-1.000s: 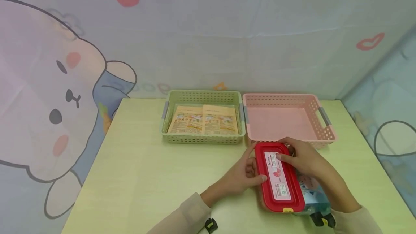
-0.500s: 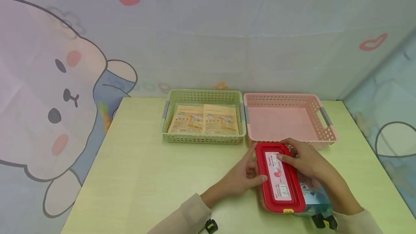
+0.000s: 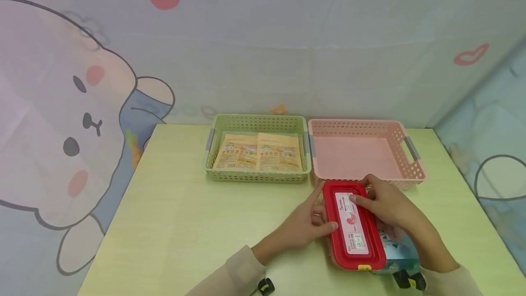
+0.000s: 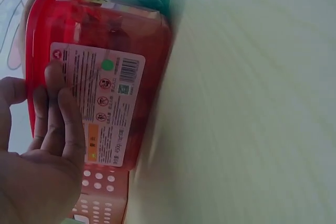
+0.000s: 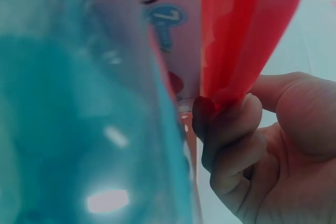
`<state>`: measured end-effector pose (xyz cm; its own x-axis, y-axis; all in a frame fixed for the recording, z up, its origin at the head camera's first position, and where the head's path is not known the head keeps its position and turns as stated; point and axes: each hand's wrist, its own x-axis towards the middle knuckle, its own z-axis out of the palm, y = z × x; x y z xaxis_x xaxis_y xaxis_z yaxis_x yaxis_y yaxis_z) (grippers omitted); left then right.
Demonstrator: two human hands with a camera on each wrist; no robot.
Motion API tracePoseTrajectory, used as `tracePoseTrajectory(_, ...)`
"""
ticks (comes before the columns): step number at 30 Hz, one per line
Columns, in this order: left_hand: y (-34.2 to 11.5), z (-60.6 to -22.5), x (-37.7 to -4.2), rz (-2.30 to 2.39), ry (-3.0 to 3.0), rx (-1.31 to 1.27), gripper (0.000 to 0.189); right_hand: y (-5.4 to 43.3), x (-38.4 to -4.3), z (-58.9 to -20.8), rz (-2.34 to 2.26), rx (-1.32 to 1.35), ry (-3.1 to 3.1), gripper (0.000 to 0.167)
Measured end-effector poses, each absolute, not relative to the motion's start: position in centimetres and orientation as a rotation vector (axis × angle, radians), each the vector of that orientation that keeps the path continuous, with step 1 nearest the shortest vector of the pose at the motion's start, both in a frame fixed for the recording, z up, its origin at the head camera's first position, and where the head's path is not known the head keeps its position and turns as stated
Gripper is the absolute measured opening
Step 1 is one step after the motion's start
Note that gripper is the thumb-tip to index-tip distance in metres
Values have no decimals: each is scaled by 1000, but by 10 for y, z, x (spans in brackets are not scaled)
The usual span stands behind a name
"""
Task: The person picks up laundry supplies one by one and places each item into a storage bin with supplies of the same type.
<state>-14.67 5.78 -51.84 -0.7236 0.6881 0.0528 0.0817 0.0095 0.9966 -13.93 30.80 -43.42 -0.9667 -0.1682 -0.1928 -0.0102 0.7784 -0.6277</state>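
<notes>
A clear plastic tub with a red lid (image 3: 371,241) stands on the table before the pink basket, its long side slanting toward me. My left hand (image 3: 302,225) holds its left side: the thumb lies on the lid's edge, and in the left wrist view the fingers (image 4: 73,124) rest against the printed side label (image 4: 107,103). At the far right corner my right hand (image 3: 390,202) grips the lid's rim, thumb on top and fingers (image 5: 231,129) curled underneath. A blue-green see-through package (image 3: 398,248) stands right beside the tub, partly hidden by the right forearm.
Behind the tub is a pink basket (image 3: 353,154) with a grey handle on its right side. Left of it, a green basket (image 3: 259,176) holds two flat tan packets (image 3: 279,152). A printed cloth backdrop (image 3: 263,58) hangs behind the table (image 3: 176,232).
The right forefinger has shifted slightly at the lid's far right corner. The tub, the left hand and the baskets stay where they were.
</notes>
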Motion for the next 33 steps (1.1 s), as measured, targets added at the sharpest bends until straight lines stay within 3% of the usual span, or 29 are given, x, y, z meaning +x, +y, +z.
tracePoseTrajectory(8, 56, -501, -139, 1858, 1866, 733, 101, 303, -142, -422, -1045, -210, 2740, 54)
tracePoseTrajectory(22, 51, -441, -135, 2170, 1904, 683, 86, 290, -138, -379, -1151, -320, 2834, 69)
tracePoseTrajectory(33, 49, -437, -132, 2218, 1847, 667, 84, 289, -131, -368, -1250, -403, 2800, 74)
